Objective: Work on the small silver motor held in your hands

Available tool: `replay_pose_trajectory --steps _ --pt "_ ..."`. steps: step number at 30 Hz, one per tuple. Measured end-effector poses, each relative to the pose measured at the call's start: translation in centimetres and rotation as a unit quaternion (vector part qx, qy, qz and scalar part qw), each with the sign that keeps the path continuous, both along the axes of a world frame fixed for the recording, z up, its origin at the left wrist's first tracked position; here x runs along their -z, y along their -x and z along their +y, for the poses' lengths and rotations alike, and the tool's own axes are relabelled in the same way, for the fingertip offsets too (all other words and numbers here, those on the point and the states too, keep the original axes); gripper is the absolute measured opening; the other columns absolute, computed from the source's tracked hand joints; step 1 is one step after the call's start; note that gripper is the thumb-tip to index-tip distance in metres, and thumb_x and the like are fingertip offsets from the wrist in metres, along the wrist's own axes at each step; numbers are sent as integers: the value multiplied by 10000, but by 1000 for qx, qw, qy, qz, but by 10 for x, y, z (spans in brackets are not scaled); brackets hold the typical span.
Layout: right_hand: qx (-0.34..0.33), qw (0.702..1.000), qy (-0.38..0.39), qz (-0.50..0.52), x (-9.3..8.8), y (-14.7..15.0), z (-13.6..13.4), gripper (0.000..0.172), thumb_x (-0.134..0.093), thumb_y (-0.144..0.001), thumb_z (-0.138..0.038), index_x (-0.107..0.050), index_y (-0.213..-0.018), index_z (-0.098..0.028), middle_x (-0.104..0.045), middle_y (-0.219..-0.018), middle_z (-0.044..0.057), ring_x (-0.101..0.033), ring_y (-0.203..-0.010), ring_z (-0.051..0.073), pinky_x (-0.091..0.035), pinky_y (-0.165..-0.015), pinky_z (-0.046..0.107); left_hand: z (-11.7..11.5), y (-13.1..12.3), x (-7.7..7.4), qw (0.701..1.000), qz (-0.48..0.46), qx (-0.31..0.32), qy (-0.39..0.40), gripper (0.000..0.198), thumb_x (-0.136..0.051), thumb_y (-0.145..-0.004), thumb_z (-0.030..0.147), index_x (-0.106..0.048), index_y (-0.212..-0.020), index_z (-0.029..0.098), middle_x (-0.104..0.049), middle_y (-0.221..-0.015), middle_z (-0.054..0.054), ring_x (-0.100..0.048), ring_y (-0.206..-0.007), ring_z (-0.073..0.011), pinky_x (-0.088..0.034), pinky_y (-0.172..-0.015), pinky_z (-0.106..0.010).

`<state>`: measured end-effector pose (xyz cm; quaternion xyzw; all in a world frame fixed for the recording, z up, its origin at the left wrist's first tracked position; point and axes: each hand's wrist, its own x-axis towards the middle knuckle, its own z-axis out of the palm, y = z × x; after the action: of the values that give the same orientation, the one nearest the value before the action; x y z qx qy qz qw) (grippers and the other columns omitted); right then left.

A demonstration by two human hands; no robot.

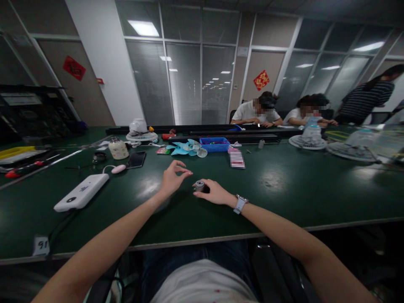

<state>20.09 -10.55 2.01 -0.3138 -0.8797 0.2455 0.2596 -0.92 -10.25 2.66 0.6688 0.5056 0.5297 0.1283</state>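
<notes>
My right hand (216, 192) is wrapped round a small grey metal cylinder (199, 185), which stands upright at the table with a dark hole pattern on its top. Thumb and fingers grip it from both sides. To its left, my left hand (174, 179) hovers over the green table (176, 223), apart from the cylinder. Its thumb tip and a fingertip come together in a pinch, while the forefinger is bent above them. Anything between those fingertips is too small to make out.
Ahead lie blue fan blades (186, 147), a blue tray (215, 144) of small parts and a pink-and-white packet (236, 158). Left are a white power bank-like box (82, 192), a phone (136, 160) and a jar (118, 149). Co-workers (257, 111) sit across the table.
</notes>
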Motion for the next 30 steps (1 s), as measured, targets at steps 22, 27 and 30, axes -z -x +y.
replay_pose_trajectory --steps 22,27,30 --pt "7 1000 -15 -1 7 1 6 383 -676 -828 -405 -629 -1110 -149 -661 -956 76 -600 -842 200 -451 -745 315 -23 -28 -5 994 -2 113 8 347 -744 -740 333 -502 -960 215 -729 -845 -29 -725 -859 -226 -526 -825 -357" --pt "2 1000 -18 -1 5 1 4 363 -672 -833 -395 -638 -1094 -144 -664 -947 79 -602 -832 203 -447 -735 315 -25 -29 -5 993 1 121 6 348 -741 -744 343 -507 -968 215 -729 -858 -33 -722 -870 -227 -524 -840 -363" --pt "5 1000 -17 -1 3 2 3 369 -676 -831 -392 -636 -1096 -138 -667 -943 80 -600 -822 202 -445 -731 315 -25 -29 -5 992 8 127 9 327 -727 -758 330 -509 -971 214 -732 -857 -31 -720 -867 -221 -518 -843 -360"
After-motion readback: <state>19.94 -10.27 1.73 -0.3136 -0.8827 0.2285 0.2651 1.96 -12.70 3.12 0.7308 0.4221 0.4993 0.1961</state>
